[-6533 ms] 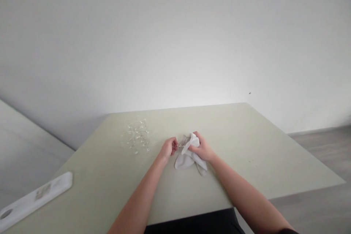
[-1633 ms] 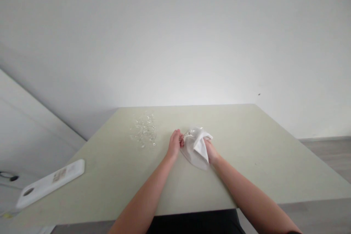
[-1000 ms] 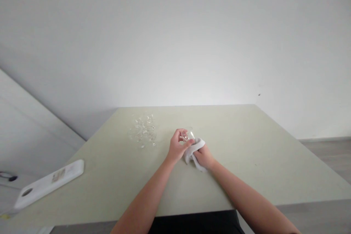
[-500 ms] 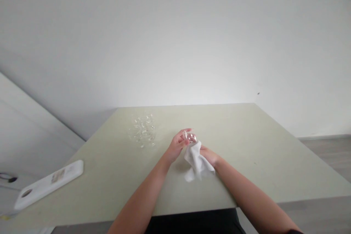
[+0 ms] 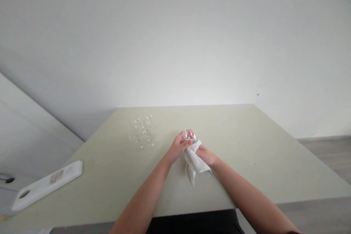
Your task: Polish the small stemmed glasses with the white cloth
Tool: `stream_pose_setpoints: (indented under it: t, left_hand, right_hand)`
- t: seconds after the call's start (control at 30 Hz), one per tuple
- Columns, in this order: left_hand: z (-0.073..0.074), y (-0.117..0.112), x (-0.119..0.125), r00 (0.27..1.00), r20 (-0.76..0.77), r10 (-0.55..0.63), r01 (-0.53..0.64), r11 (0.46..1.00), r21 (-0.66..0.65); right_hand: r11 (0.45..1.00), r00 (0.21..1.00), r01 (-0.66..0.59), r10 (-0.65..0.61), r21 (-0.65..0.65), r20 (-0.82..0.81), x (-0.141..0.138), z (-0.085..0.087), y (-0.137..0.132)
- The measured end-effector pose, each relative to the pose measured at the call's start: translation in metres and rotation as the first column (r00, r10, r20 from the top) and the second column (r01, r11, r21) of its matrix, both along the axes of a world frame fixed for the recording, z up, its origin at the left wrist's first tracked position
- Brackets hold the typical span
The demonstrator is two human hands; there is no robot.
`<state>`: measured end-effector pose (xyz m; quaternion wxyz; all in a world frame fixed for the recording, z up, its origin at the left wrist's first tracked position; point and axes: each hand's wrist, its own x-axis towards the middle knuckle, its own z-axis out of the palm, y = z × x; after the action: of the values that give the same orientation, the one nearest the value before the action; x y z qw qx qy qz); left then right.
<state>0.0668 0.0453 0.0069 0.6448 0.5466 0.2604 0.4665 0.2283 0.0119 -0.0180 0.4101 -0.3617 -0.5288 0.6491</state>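
My left hand [image 5: 178, 146] is closed round a small clear glass [image 5: 189, 135], held just above the pale green table [image 5: 246, 153]. My right hand [image 5: 206, 155] grips a white cloth [image 5: 194, 162] right beside the glass; the cloth hangs down from my fingers toward the table. Both hands meet near the table's middle.
A cluster of several small clear glasses [image 5: 142, 131] stands on the table to the left of my hands. A white cutting board [image 5: 45, 189] lies at the table's left front corner. A white wall rises behind the table; grey floor shows at the right.
The cloth was wrapped over the glass; now my left hand holds the glass bare and slightly raised, and the cloth hangs from my right hand below it.
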Motion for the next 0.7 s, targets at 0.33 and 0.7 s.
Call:
stream_pose_setpoints:
  t: [0.33,0.7]
  left_hand:
    - [0.011,-0.004,-0.003,0.994,0.099,-0.052,0.056,0.998,-0.034]
    - [0.018,0.007,-0.019,0.934,0.313,0.175,-0.186,0.983,0.005]
  right_hand:
    - [0.981,0.986,-0.008,-0.025,-0.196,-0.167,-0.003,0.008,-0.009]
    - [0.930,0.928,0.150,-0.250,-0.336,-0.278,-0.011,0.014,0.009]
